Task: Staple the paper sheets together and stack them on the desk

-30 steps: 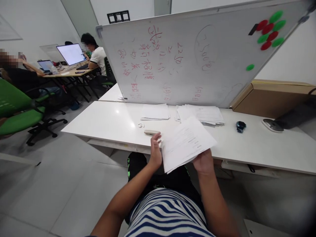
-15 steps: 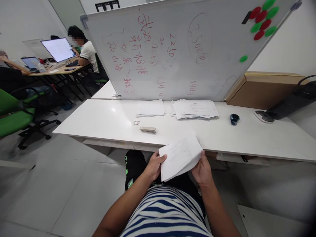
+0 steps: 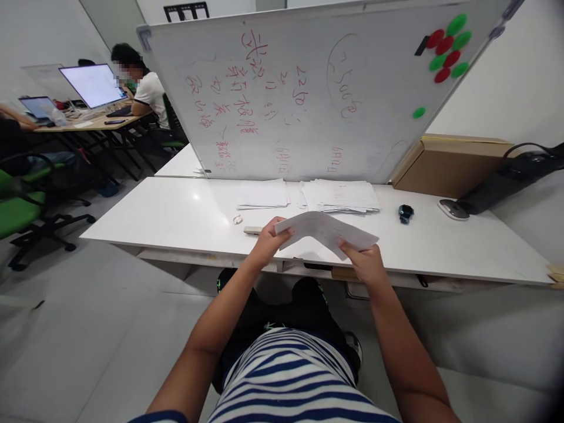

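Note:
Both my hands hold a thin sheaf of white papers level over the front edge of the white table. My left hand pinches its left end and my right hand grips its right underside. Just behind my left hand a beige stapler lies on the table, partly hidden by my fingers. Two flat stacks of paper lie further back, a small one on the left and a bigger, fanned one on the right.
A large whiteboard with red writing and red and green magnets leans at the table's back. A cardboard box, a black device with a cable, a small dark object and a white ring are on the table. People work at desks far left, near green chairs.
The papers, first held tilted up, dropped toward my lap and now lie flat and higher, over the table edge. My hands have moved forward toward the stapler.

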The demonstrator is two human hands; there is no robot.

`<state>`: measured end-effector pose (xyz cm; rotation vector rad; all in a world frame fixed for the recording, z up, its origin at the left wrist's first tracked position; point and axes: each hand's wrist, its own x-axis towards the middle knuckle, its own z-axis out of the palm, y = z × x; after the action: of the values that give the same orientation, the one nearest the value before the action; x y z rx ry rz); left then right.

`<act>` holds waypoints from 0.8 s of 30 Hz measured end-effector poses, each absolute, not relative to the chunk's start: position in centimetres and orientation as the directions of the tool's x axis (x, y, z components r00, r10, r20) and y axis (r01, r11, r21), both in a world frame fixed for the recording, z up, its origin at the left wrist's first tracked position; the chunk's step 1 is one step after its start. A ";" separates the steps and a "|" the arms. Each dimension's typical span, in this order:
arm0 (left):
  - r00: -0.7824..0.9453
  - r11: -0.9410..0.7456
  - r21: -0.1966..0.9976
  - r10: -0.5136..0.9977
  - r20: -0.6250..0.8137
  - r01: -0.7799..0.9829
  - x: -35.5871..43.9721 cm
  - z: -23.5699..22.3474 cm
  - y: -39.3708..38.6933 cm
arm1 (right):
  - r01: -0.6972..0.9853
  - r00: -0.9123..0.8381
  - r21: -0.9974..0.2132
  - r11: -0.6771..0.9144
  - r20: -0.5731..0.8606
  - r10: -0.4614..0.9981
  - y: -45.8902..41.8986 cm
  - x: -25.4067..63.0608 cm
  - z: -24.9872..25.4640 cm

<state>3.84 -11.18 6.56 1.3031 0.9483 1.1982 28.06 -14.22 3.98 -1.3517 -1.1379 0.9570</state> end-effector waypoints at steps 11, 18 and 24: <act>0.114 -0.202 0.975 0.975 0.190 0.098 6.7 3.6 -11.0 | 0.085 0.368 -0.996 -0.035 -0.001 0.930 -12.4 24.3 -0.5; -0.011 -0.083 0.996 0.997 0.083 0.014 6.5 1.7 -10.6 | 0.150 0.287 -0.983 -0.108 -0.061 0.956 -13.2 25.1 -1.1; 0.053 -0.103 0.989 0.994 0.098 0.108 6.6 0.5 -10.6 | 0.175 0.330 -0.976 -0.131 -0.068 0.942 -15.1 24.9 -1.8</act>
<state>6.57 -10.56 0.50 1.3876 1.2052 1.1928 24.85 -15.14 -1.79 -1.5640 -1.0458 0.9323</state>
